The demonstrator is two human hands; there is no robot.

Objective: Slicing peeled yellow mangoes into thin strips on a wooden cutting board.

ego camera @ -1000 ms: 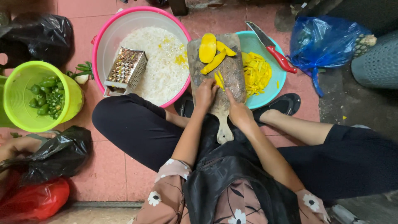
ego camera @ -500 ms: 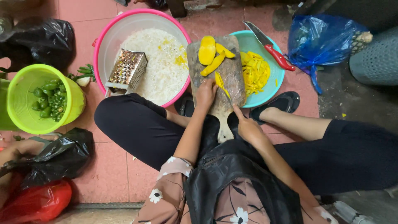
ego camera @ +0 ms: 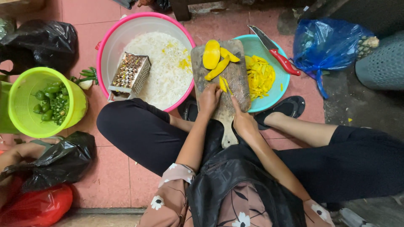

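Centre frame: wooden cutting board [ego camera: 235, 80] bearing yellow fruit slices [ego camera: 211, 54]. Left hand [ego camera: 209, 100] fingers pinch thin yellow strips [ego camera: 224, 84]; right hand [ego camera: 243, 120] rests beside, fingers narrow, holding nothing. Red-handled knife [ego camera: 275, 52] lies across teal bowl [ego camera: 281, 86], upper right.

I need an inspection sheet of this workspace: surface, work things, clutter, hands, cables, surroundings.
Surface: pink tiled floor, person seated on it.
Work things: wooden cutting board across two basins, yellow fruit pieces on it; teal basin holds yellow strips.
Clutter: metal grater in pink basin; red-handled knife on the teal rim.
Hands: left hand and right hand on the board.
Cables: nothing seen.
Surroundings: green bucket, black bags, blue bag.
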